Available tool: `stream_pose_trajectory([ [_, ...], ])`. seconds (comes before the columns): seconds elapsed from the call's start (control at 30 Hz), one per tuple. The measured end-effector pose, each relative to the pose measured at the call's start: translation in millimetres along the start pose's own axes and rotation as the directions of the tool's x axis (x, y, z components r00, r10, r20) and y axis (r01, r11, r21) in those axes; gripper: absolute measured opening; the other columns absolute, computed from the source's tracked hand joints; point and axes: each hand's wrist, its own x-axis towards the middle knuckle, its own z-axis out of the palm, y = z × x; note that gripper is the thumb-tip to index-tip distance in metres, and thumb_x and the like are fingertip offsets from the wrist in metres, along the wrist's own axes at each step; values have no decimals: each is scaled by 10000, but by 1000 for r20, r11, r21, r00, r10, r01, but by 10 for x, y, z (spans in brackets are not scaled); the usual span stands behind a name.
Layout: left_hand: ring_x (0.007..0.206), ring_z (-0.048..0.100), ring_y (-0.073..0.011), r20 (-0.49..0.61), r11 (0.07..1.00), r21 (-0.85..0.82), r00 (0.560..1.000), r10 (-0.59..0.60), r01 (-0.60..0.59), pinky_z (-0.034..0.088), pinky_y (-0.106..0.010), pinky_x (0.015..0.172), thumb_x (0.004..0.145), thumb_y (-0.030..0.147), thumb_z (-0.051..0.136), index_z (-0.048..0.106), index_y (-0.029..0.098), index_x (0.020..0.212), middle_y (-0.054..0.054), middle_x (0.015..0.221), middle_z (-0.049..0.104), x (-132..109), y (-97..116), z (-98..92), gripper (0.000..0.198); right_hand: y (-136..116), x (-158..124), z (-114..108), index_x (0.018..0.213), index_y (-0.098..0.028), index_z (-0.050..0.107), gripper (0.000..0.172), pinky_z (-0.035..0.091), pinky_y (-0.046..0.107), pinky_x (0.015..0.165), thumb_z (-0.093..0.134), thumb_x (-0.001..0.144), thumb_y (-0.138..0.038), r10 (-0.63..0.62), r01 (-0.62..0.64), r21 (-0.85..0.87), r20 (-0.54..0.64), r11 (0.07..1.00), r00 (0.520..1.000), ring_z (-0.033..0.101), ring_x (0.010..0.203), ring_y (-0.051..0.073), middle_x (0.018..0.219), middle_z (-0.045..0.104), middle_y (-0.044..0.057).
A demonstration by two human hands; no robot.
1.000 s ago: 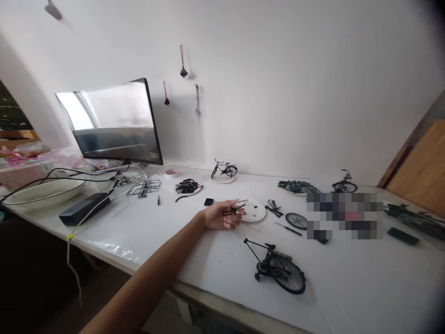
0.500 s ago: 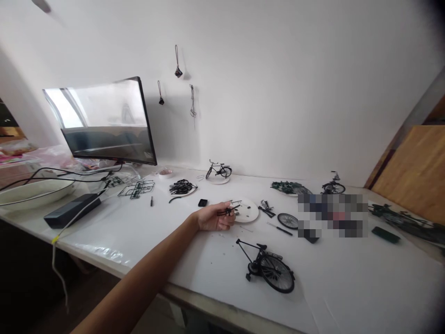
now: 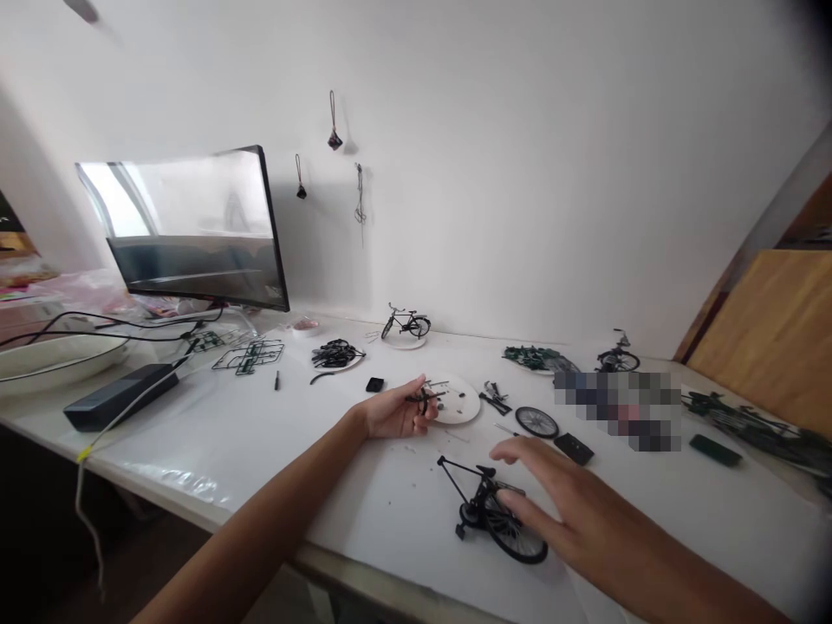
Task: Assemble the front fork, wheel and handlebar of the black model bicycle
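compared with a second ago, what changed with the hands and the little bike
The right hand has come in from the lower right, fingers spread open over the rear of the black model bicycle. The left hand stays beside the white plate, holding the small black part. Bicycle, plate and loose wheel lie as before.

pixelated patch (image 3: 617, 407), small black part (image 3: 425, 399) possibly pedals

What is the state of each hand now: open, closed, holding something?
Left hand: closed, fingers pinching a small black part.
Right hand: open, fingers spread at the model bicycle; contact cannot be told.
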Motion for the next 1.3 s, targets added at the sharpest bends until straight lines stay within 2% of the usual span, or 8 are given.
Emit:
stream_pose_trajectory([
  [0.13, 607, 471, -68, -4, 999, 37, 1000, 23, -23, 387, -196, 613, 825, 396, 735, 606, 118, 936, -37, 810, 573, -6, 0, 14, 326, 153, 364, 137, 1349, -294, 524, 545, 399, 392, 1056, 583, 879, -564, 42, -72, 141, 204, 987, 978, 528, 1242, 271, 1364, 563, 64],
  [0.27, 602, 487, -73, -18, 996, 86, 1000, 18, -16, 391, -218, 616, 813, 351, 753, 591, 112, 900, -48, 811, 580, -3, 14, 44, 301, 209, 481, 181, 1300, -290, 561, 664, 450, 350, 914, 762, 722, -547, 127, -202, 235, 299, 951, 946, 584, 1084, 269, 1197, 623, 64],
  [0.4, 625, 506, -82, -77, 987, 136, 992, 98, -87, 390, -220, 600, 821, 395, 736, 581, 123, 878, -39, 815, 568, 13, 8, 83, 318, 181, 599, 127, 998, -229, 656, 357, 390, 262, 635, 765, 739, -450, 67, -224, 326, 431, 918, 900, 525, 760, 170, 824, 578, -6],
  [0.5, 614, 505, -73, -153, 958, 210, 962, 228, -194, 383, -210, 577, 847, 467, 690, 585, 116, 866, -22, 793, 543, 69, -27, 112, 366, 224, 731, 107, 861, -193, 613, 225, 354, 253, 607, 670, 835, -408, -34, -228, 491, 468, 841, 883, 461, 665, 133, 717, 508, -30],
  [0.7, 429, 446, -38, -229, 842, 430, 862, 451, -326, 252, -194, 453, 917, 518, 568, 597, 108, 912, 3, 679, 550, 351, -50, 245, 411, 546, 858, 286, 791, -198, 533, 315, 362, 268, 688, 526, 932, -480, 48, -140, 649, 158, 747, 986, 448, 714, 143, 750, 471, -26],
  [0.8, 434, 479, -48, -216, 798, 488, 837, 503, -353, 292, -191, 465, 910, 477, 598, 582, 134, 979, 9, 691, 572, 413, -39, 350, 351, 665, 845, 402, 800, -200, 550, 356, 364, 281, 713, 496, 933, -525, 141, -146, 654, 60, 743, 988, 462, 757, 165, 765, 487, -11],
  [1.0, 434, 479, -62, -205, 686, 676, 826, 525, -269, 325, -204, 464, 938, 432, 559, 534, 150, 952, 26, 650, 554, 244, -143, 515, 283, 607, 873, 440, 695, -199, 508, 486, 355, 298, 698, 377, 958, -586, 214, -186, 625, 30, 758, 976, 454, 705, 170, 690, 479, -6],
  [1.3, 575, 494, -95, -216, 718, 658, 857, 468, -227, 410, -243, 586, 936, 417, 557, 552, 137, 914, -15, 671, 586, 179, -218, 699, 281, 447, 794, 364, 709, -222, 397, 478, 347, 261, 626, 630, 809, -628, 279, -285, 723, 132, 630, 951, 403, 665, 139, 688, 389, -44],
])
